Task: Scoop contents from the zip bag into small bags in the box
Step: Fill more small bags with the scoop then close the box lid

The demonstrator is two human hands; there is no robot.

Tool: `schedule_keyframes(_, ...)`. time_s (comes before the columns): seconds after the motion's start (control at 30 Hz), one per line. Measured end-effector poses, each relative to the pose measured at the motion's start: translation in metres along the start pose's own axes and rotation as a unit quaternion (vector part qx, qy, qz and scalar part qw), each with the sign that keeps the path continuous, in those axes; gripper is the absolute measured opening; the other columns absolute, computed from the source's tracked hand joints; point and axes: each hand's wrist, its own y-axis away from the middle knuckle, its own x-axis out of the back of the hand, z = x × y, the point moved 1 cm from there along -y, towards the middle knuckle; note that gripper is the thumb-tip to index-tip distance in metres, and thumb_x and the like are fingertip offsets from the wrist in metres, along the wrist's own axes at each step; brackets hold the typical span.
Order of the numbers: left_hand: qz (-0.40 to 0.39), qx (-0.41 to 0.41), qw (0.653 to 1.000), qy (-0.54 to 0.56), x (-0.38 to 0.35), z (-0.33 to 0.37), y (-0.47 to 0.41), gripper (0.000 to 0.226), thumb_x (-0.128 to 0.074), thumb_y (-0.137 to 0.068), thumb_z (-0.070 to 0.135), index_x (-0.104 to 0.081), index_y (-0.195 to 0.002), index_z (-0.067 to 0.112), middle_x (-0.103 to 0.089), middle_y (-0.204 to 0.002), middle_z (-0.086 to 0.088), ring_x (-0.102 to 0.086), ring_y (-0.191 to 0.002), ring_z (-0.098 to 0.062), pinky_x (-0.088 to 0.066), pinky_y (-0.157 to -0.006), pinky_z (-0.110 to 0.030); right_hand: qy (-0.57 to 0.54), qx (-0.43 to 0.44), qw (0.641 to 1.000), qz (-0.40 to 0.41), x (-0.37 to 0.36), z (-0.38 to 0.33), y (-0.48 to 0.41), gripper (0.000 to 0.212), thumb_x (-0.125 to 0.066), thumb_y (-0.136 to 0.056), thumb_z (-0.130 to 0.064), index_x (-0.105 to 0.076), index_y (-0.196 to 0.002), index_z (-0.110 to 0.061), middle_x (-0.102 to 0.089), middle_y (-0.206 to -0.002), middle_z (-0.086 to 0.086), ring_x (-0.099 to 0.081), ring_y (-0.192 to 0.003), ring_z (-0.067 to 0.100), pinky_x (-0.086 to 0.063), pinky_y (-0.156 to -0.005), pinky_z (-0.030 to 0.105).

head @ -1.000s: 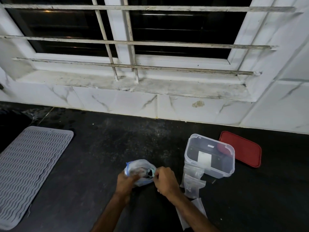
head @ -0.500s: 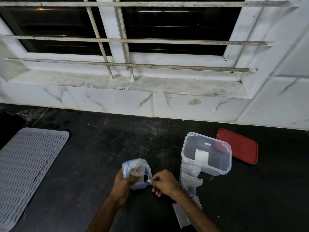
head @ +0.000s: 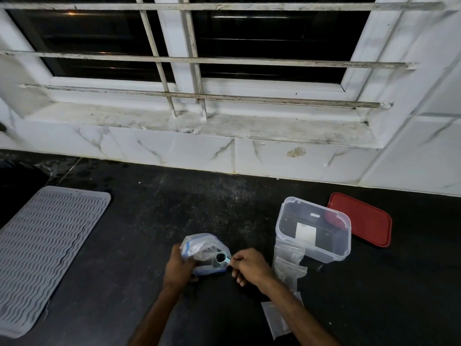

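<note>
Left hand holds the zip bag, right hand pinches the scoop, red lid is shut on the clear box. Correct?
One error: the red lid is off, lying flat on the counter right of the open clear box. The rest holds: the left hand holds the zip bag and the right hand pinches the scoop. The head view shows it.
</note>
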Motion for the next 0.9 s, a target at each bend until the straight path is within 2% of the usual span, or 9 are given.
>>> schedule_keyframes(0.17, -0.004, 0.009, 0.998, -0.061, -0.004, 0.004, 0.0, 0.03, -0.061, -0.092, 0.014, -0.042, -0.116, 0.016, -0.061, -0.1, -0.009, -0.065, -0.076, -0.02, -0.053, -0.049, -0.027, 0.036, 0.027, 0.998, 0.051, 0.006, 0.0, 0.0, 0.017, -0.057, -0.095, -0.019, -0.071, -0.088, -0.015, -0.065, -0.061, -0.001, -0.055, -0.046, 0.005, -0.047, -0.047, 0.019)
schedule_keyframes(0.3, -0.012, -0.011, 0.993, -0.118, -0.003, 0.005, -0.004, 0.03, -0.06, -0.09, 0.011, -0.042, -0.113, 0.015, -0.061, -0.101, -0.007, -0.064, -0.086, -0.02, -0.057, -0.069, -0.036, 0.113, 0.075, 0.986, 0.101, -0.001, -0.003, 0.001, 0.013, -0.058, -0.096, -0.02, -0.07, -0.094, -0.019, -0.065, -0.069, -0.005, -0.059, -0.052, 0.002, -0.047, -0.05, 0.017)
schedule_keyframes(0.4, -0.015, -0.029, 0.99, -0.138, -0.005, 0.003, -0.003, 0.028, -0.061, -0.09, 0.009, -0.042, -0.11, 0.012, -0.061, -0.1, -0.009, -0.062, -0.084, -0.02, -0.054, -0.068, -0.035, 0.125, 0.082, 0.98, 0.133, -0.001, 0.0, 0.001, 0.013, -0.058, -0.095, -0.02, -0.071, -0.093, -0.019, -0.067, -0.073, -0.003, -0.061, -0.058, 0.006, -0.055, -0.057, 0.023)
schedule_keyframes(0.47, -0.017, -0.023, 0.993, -0.112, -0.006, 0.002, -0.001, 0.031, -0.064, -0.088, 0.012, -0.042, -0.11, 0.012, -0.061, -0.101, -0.01, -0.062, -0.082, -0.021, -0.053, -0.064, -0.035, 0.066, 0.051, 0.989, 0.121, 0.002, 0.003, 0.001, 0.015, -0.056, -0.095, -0.018, -0.07, -0.089, -0.02, -0.066, -0.067, 0.0, -0.057, -0.049, 0.006, -0.049, -0.049, 0.02)
schedule_keyframes(0.57, -0.018, 0.031, 0.999, 0.001, -0.005, 0.005, 0.002, 0.041, -0.067, -0.088, 0.016, -0.039, -0.117, 0.015, -0.06, -0.105, -0.011, -0.066, -0.085, -0.027, -0.056, -0.058, -0.035, 0.0, 0.016, 0.995, 0.095, 0.006, 0.007, 0.002, 0.019, -0.056, -0.095, -0.018, -0.07, -0.084, -0.019, -0.065, -0.062, 0.001, -0.053, -0.046, 0.007, -0.045, -0.047, 0.021)
schedule_keyframes(0.67, -0.009, 0.045, 0.998, 0.053, 0.0, 0.006, 0.004, 0.046, -0.07, -0.087, 0.018, -0.037, -0.119, 0.015, -0.059, -0.106, -0.011, -0.068, -0.087, -0.027, -0.056, -0.054, -0.033, -0.032, 0.004, 0.998, 0.063, 0.011, 0.006, 0.006, 0.018, -0.058, -0.092, -0.017, -0.072, -0.082, -0.012, -0.061, -0.056, 0.001, -0.049, -0.043, 0.008, -0.041, -0.044, 0.022)
schedule_keyframes(0.8, -0.003, 0.068, 0.992, 0.102, -0.001, 0.008, 0.002, 0.036, -0.066, -0.089, 0.013, -0.042, -0.116, 0.01, -0.061, -0.106, -0.016, -0.067, -0.092, -0.035, -0.059, -0.059, -0.038, -0.033, 0.017, 0.998, 0.044, 0.017, -0.001, 0.012, 0.019, -0.058, -0.091, -0.017, -0.073, -0.08, -0.012, -0.061, -0.056, 0.001, -0.049, -0.044, 0.008, -0.039, -0.044, 0.02)
schedule_keyframes(0.9, -0.041, 0.062, 0.988, 0.133, -0.003, 0.011, -0.001, 0.02, -0.061, -0.089, 0.005, -0.061, -0.108, -0.001, -0.068, -0.103, -0.027, -0.07, -0.084, -0.035, -0.058, -0.055, -0.033, -0.024, 0.03, 0.998, 0.041, 0.019, -0.011, 0.014, 0.019, -0.058, -0.091, -0.019, -0.073, -0.081, -0.014, -0.063, -0.058, 0.0, -0.051, -0.045, 0.006, -0.04, -0.045, 0.018)
